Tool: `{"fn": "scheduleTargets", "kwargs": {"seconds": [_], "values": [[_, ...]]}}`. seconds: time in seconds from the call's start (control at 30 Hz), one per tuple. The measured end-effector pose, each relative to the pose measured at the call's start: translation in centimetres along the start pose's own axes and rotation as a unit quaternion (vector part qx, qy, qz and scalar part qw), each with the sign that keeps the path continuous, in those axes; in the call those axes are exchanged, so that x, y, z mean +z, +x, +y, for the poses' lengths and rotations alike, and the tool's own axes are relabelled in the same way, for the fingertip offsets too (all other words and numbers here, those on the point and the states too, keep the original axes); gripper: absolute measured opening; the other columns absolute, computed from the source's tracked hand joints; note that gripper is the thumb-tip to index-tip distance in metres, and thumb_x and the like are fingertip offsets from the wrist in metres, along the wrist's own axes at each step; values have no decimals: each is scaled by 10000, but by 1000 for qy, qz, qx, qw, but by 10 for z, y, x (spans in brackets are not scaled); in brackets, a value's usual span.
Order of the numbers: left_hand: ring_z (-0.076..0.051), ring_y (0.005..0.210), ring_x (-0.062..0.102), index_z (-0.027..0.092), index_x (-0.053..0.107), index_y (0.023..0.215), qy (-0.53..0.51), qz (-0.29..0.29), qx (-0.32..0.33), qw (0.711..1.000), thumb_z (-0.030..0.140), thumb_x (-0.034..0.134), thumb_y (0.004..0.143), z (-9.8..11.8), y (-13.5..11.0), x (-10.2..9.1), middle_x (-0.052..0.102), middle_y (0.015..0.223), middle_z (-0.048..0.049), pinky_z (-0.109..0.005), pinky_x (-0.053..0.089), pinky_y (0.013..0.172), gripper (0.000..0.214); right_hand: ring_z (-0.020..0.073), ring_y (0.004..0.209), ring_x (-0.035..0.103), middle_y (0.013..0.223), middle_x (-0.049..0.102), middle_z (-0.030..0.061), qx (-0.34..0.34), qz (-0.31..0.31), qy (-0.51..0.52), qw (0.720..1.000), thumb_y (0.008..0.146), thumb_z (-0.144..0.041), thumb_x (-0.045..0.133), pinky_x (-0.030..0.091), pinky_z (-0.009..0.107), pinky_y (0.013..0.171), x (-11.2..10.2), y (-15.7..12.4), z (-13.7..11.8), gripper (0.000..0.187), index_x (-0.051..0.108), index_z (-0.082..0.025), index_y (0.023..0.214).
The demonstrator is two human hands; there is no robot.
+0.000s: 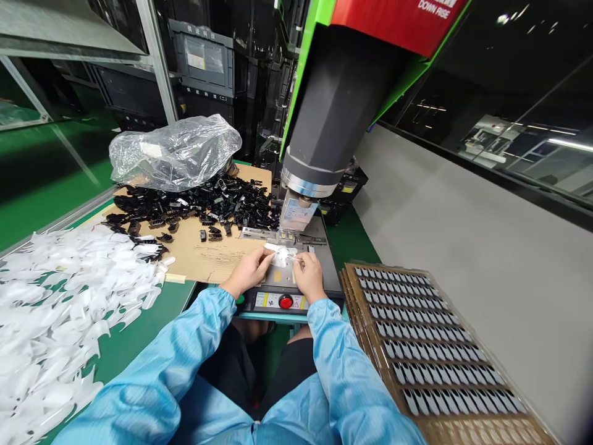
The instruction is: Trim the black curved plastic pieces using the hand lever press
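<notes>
My left hand (pixel 250 271) pinches the near-left edge of small white plastic pieces (pixel 280 254) on the grey machine bed, just in front of the metal fixture (pixel 259 233). From the other side, my right hand (pixel 309 275) has its thumb and fingers closed at the right end of the same pieces; a thin white bit shows at its fingertips. How many pieces lie there is too small to tell. Above and behind my hands stands the press head (pixel 299 211), a metal block under a dark grey cylinder (pixel 343 99).
Loose white plastic parts (pixel 78 296) spread over the green table at left. Small black parts (pixel 204 204) are heaped on cardboard (pixel 217 256) beneath a clear plastic bag (pixel 176 151). A red button (pixel 286 301) sits on the machine's front. Stacked trays (pixel 417 334) of grey-white parts stand at right.
</notes>
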State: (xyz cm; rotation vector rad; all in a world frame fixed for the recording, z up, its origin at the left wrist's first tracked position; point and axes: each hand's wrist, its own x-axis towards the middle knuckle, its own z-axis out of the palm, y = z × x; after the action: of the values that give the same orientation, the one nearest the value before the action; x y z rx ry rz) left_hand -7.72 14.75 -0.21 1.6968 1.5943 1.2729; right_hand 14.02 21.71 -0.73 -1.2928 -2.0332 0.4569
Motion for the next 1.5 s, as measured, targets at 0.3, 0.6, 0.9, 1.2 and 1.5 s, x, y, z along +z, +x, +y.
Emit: {"fn": "scheduleTargets", "kwargs": {"seconds": [0.3, 0.6, 0.9, 1.2, 1.5], "values": [[-229, 1161, 735, 236, 779, 1158, 24, 31, 72, 997, 365, 586, 1067, -1, 5, 2, 802, 1195, -75, -420, 578, 1096, 249, 195, 1013, 730, 1133, 776, 75, 13, 53, 133, 990, 882, -244, 547, 589, 352, 903, -2, -7, 3, 45, 505, -260, 876], [-236, 1046, 727, 231, 802, 1079, 155, 52, 73, 984, 356, 622, 1044, 3, 71, 8, 753, 1151, -86, -376, 595, 955, 222, 159, 697, 654, 834, 725, 5, 42, 62, 163, 984, 915, -326, 528, 541, 291, 690, -2, -9, 4, 75, 546, -256, 936], [-282, 1092, 649, 228, 795, 1089, 297, 8, 95, 950, 354, 555, 1056, 4, 84, 28, 678, 1143, -134, -420, 551, 960, 273, 178, 827, 762, 1138, 801, 78, 48, 48, 200, 977, 903, -327, 557, 621, 325, 741, 1, -11, 4, 99, 475, -275, 921], [-374, 1138, 565, 184, 751, 1092, 355, -29, 69, 932, 276, 625, 971, 27, 75, 29, 608, 1165, -197, -495, 504, 921, 198, 156, 700, 649, 806, 701, -4, 43, 80, 165, 982, 963, -414, 572, 547, 299, 700, 3, -12, 9, 165, 581, -250, 946], [-382, 1227, 569, 211, 700, 1348, 317, -23, 69, 946, 378, 642, 976, 27, 51, 12, 621, 1299, -191, -526, 485, 1040, 411, 221, 989, 705, 1102, 733, 103, 12, 105, 111, 988, 1054, -417, 445, 584, 372, 889, -5, -11, 7, 349, 717, -231, 1167]]}}
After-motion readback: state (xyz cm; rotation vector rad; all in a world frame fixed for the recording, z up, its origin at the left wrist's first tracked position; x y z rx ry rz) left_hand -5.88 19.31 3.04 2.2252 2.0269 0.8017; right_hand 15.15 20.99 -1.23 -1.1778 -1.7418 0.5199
